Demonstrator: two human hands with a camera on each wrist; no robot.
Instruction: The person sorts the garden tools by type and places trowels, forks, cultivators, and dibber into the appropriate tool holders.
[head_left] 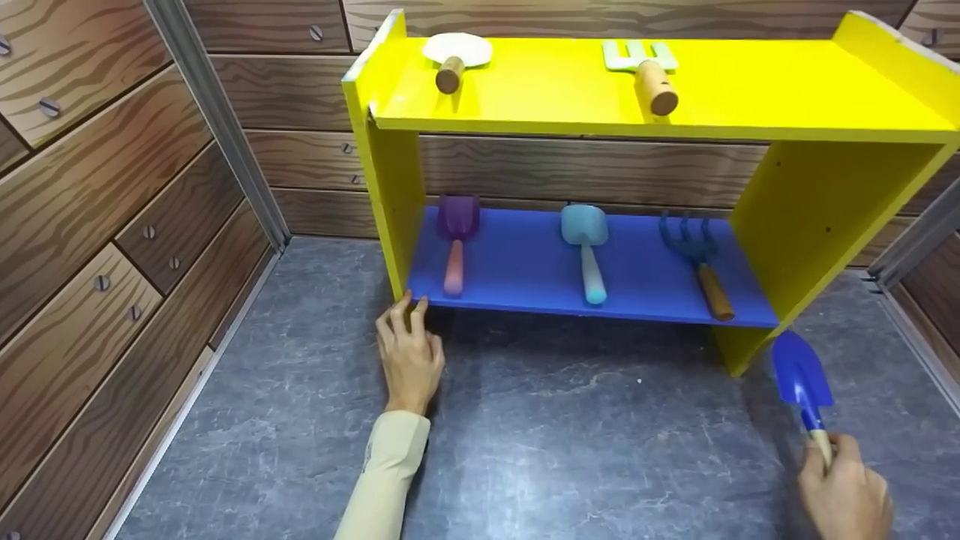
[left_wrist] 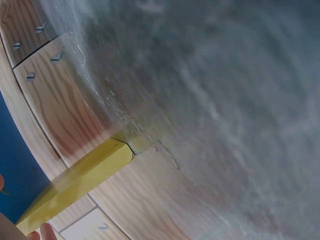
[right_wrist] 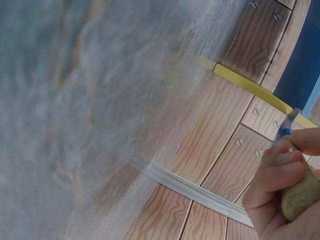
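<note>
My left hand [head_left: 409,364] grips the lower left corner of a yellow shelf unit [head_left: 386,202], with fingertips on the edge of its blue board [head_left: 517,259]. In the left wrist view, fingers [left_wrist: 47,232] lie on either side of the yellow panel [left_wrist: 95,170]. Beside the unit's right foot, my right hand [head_left: 847,484] holds a small garden trowel [head_left: 802,371] by its pale handle, its blue blade pointing away from me. The right wrist view shows those fingers [right_wrist: 280,170] curled round the handle [right_wrist: 297,195]; most of the blade is hidden there.
The blue board carries a purple scoop [head_left: 458,217], a light blue scoop [head_left: 584,225] and a hand rake [head_left: 694,246]. On the yellow top lie a white-bladed tool [head_left: 459,49] and a pale green fork [head_left: 637,58]. Wood-patterned walls [head_left: 135,187] surround the grey floor [head_left: 570,442].
</note>
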